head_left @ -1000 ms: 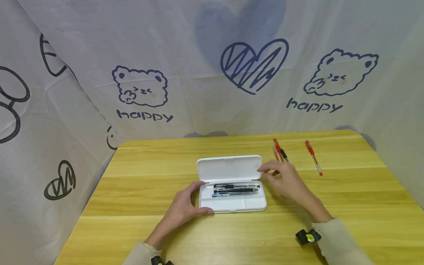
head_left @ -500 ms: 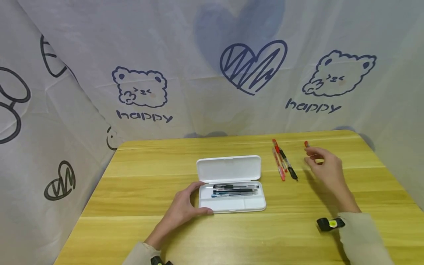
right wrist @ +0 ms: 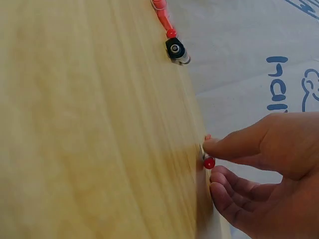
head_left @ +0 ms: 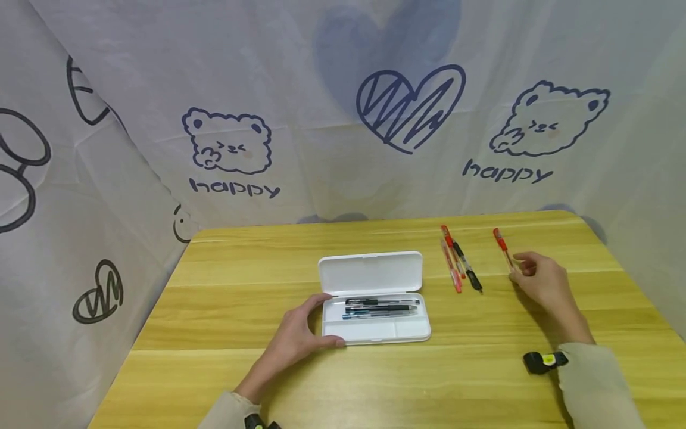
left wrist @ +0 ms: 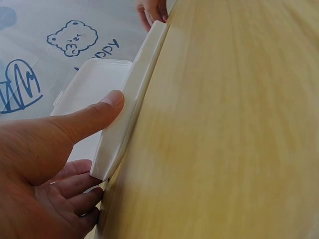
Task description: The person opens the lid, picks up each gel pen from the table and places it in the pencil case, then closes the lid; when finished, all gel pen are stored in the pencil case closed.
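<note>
Left hand [head_left: 296, 336]: we grip the open pencil case [head_left: 375, 325] at its left end, mid-table.
Right hand [head_left: 542, 284]: we pinch the lone red pen [head_left: 502, 246]; its near end is hidden.
Far edge: three pens [head_left: 460, 265] lie between.

White pencil case [head_left: 375, 298], red pen [head_left: 502, 247], yellow wood-grain table [head_left: 241, 357], pale backdrop [head_left: 321, 119] with navy bears and hearts

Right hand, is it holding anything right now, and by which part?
The right hand pinches the lone red pen at its near end; the pen lies on the table.
</note>
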`<action>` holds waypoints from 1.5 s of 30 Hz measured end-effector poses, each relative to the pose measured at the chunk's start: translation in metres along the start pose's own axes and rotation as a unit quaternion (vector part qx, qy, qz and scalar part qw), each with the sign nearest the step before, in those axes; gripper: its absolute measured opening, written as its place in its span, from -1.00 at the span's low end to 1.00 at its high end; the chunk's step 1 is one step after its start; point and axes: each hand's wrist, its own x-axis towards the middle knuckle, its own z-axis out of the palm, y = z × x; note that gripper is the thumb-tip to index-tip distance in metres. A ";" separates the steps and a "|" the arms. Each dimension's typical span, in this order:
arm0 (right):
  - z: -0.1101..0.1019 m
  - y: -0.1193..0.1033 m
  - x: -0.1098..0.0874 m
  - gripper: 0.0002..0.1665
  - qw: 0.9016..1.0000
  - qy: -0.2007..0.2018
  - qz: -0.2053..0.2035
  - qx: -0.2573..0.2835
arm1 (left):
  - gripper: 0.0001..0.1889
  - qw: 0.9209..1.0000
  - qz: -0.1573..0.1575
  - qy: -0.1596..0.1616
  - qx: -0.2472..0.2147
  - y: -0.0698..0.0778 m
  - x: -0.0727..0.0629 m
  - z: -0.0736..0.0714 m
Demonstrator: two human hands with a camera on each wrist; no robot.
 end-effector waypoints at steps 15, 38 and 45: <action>0.000 -0.009 -0.002 -0.77 0.998 0.055 -0.004 -0.003 | -0.03 1.000 -0.006 -0.005 -0.003 0.000 0.000 0.000; 0.025 -0.117 -0.011 -0.74 0.979 0.044 -0.180 0.088 | -0.04 1.000 0.007 -0.001 -0.001 -0.001 0.000 0.000; 0.044 -0.134 -0.019 -0.70 0.965 -0.006 -0.238 0.113 | -0.05 1.000 0.005 -0.002 -0.002 0.000 0.000 0.000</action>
